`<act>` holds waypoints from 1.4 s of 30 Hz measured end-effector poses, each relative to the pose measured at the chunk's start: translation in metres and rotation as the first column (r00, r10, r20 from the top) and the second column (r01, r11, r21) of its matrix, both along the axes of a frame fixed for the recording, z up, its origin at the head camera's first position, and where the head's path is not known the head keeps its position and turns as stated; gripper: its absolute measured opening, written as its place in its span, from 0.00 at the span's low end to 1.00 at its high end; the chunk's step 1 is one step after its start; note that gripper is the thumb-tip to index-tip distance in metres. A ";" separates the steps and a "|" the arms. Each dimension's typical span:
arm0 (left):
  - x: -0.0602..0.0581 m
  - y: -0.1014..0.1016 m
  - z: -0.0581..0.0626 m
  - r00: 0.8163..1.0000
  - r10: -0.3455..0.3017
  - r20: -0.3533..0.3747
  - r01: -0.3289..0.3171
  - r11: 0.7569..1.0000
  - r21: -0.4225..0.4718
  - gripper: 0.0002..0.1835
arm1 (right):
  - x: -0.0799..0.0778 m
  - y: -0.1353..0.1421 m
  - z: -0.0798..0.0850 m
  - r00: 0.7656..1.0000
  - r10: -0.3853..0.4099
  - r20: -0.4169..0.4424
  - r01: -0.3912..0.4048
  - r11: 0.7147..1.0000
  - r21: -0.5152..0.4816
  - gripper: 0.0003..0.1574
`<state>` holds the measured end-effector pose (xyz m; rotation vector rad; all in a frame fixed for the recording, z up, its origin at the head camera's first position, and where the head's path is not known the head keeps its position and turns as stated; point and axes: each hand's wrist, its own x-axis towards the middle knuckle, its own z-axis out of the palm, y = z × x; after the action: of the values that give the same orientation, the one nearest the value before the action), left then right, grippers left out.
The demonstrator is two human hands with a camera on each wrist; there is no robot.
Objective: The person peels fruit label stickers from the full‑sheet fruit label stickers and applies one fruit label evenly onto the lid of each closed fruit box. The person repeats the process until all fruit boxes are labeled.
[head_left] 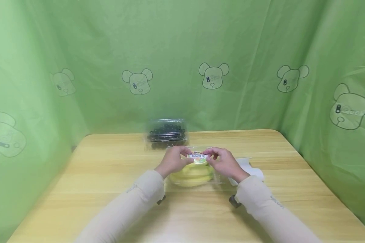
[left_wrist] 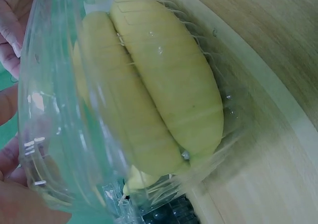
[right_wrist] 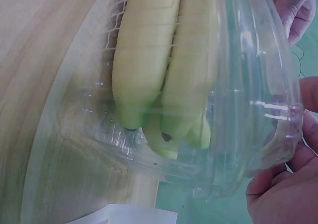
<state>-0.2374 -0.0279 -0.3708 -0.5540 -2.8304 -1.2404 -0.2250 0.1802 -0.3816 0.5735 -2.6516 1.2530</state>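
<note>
A clear plastic box [head_left: 219,178] of yellow bananas [head_left: 190,177] sits on the table in front of me, its lid down over the fruit. At the top of the lid is a small round colourful label [head_left: 197,157]. My left hand [head_left: 175,159] pinches the label's left side, and my right hand [head_left: 223,162] pinches its right side. Both wrist views show the bananas [left_wrist: 159,85] through the clear wall, greenish at their tips. There the left fingers [left_wrist: 9,157] and right fingers [right_wrist: 271,179] are close at the lid.
Behind the bananas, a clear box of dark round fruit [head_left: 167,133] stands toward the table's far edge. White paper [head_left: 255,173], partly rolled, lies beside my right wrist. Green curtains [head_left: 176,40] enclose the wooden table [head_left: 109,162] at the back and sides.
</note>
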 end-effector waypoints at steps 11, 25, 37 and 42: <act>0.001 0.003 -0.006 0.999 -0.012 -0.038 0.011 1.000 -0.020 0.18 | 0.002 0.002 0.000 1.000 -0.006 0.012 0.006 1.000 0.007 0.11; 0.003 0.008 -0.008 0.997 -0.005 -0.073 0.000 0.997 -0.076 0.16 | 0.004 -0.003 -0.005 0.998 -0.053 -0.028 0.055 0.997 0.060 0.13; 0.003 0.009 -0.006 0.995 0.014 -0.096 -0.026 0.993 -0.118 0.15 | 0.000 -0.002 -0.007 0.996 -0.062 -0.070 0.069 0.991 0.113 0.12; 0.004 0.009 -0.005 0.993 0.008 -0.119 -0.027 0.988 -0.153 0.14 | 0.001 -0.003 -0.006 0.994 -0.049 -0.094 0.060 0.990 0.129 0.12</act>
<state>-0.2334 -0.0190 -0.3761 -0.5842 -2.8398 -0.9568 -0.2245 0.1774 -0.3881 0.5579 -2.6694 1.0183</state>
